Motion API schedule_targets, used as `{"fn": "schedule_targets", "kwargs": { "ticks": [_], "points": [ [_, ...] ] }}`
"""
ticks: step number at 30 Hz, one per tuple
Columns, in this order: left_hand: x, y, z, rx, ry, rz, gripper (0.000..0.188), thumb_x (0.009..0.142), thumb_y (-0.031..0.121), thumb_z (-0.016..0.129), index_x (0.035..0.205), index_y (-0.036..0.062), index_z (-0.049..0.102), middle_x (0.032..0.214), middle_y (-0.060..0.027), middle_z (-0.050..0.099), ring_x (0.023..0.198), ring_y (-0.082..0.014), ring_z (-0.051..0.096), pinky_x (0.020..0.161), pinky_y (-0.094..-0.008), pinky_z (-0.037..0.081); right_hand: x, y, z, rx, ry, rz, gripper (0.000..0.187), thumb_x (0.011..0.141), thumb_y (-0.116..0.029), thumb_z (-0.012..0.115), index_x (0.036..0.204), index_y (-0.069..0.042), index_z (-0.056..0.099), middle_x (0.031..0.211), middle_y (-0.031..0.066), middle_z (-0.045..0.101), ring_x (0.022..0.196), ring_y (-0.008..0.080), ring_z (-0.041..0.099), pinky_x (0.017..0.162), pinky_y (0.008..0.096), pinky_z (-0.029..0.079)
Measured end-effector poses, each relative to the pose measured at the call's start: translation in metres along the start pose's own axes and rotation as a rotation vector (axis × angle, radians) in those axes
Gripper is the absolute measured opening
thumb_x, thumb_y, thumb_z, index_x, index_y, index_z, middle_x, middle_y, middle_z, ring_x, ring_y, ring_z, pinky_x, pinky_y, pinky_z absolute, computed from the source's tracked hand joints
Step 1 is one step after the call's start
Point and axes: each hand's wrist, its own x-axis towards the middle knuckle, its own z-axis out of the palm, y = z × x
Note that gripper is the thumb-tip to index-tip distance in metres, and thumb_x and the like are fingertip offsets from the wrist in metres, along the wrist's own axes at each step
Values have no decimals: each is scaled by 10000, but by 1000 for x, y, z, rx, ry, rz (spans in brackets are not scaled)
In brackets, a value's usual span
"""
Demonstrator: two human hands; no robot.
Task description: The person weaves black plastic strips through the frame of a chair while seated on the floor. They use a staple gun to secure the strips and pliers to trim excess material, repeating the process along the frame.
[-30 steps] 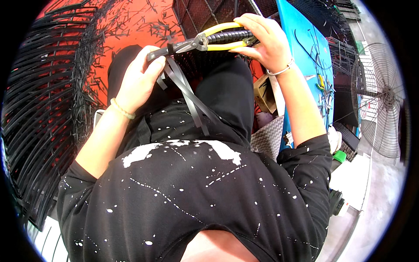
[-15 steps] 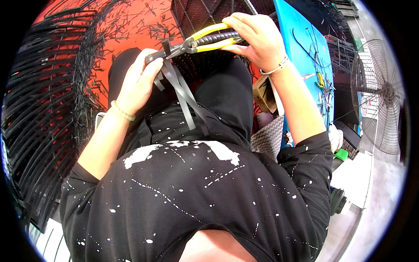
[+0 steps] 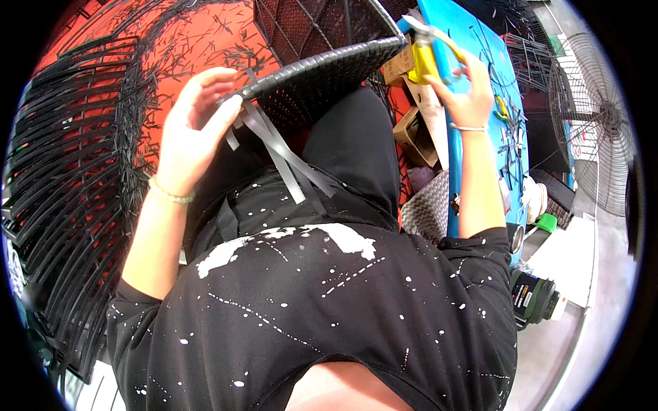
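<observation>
Head view first, and what catches me is how much is lost: the basket (image 3: 312, 65) runs off the upper edge, the lower side of its wall sinks into shadow, and I can't see where it rests over the thighs (image 3: 353, 140). At its near left corner the left hand (image 3: 192, 130) is loosely spread, thumb close against the rim, some fingertips blurred; whether it bears any weight I can't tell. Grey strips (image 3: 293, 186) dangle from that corner, their upper ends hidden by the weave and thumb.

Just off the basket's right end, the right hand (image 3: 469, 96) has its fingers around the yellow grips of the pliers (image 3: 425, 63). They're blurred too, and I can't tell whether they touch the blue table (image 3: 449, 14) behind.

As for edges, the table's side runs down to the right of the basket, with cartons (image 3: 415, 133) crowding the narrow gap between. Left of the basket there's more room: red floor (image 3: 195, 48) littered with black scraps, stretching to the rack (image 3: 65, 185). Well to the right, the fan (image 3: 606, 116) is clipped by the dark rim.
</observation>
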Motion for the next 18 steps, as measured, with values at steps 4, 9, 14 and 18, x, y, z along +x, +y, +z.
{"fn": "schedule_targets", "kwargs": {
  "ticks": [4, 9, 14, 18],
  "points": [
    [15, 36, -10, 406, -237, 225, 139, 904, 118, 662, 976, 30, 742, 1234, -106, 604, 1145, -211, 574, 1011, -346, 421, -78, 88, -35, -321, -122, 413, 700, 684, -481, 859, 1175, -32, 641, 1044, 115, 642, 898, 239, 642, 828, 359, 518],
    [17, 34, -7, 428, -282, 125, 121, 869, 103, 712, 809, 0, 694, 1158, -81, 600, 977, -156, 614, 838, -283, 485, -136, 152, -74, -636, -555, 879, 999, 648, -812, 669, 1236, -5, 638, 1232, 217, 634, 1168, 328, 613, 972, 418, 476],
    [20, 46, 7, 619, -319, 130, 173, 785, 40, 739, 722, -5, 584, 1149, -99, 562, 1045, -207, 585, 927, -325, 451, -157, 172, -62, -794, -600, 846, 1025, 658, -759, 704, 1386, -59, 527, 1408, 191, 530, 1271, 318, 546, 1035, 440, 442],
    [22, 61, 14, 892, -391, 217, 177, 724, 17, 744, 802, 13, 585, 1168, -117, 563, 1099, -263, 583, 972, -352, 451, -109, 123, -22, -504, -266, 443, 863, 756, -594, 742, 1404, -79, 501, 1439, 169, 491, 1312, 315, 493, 1084, 419, 402]
  ]
}}
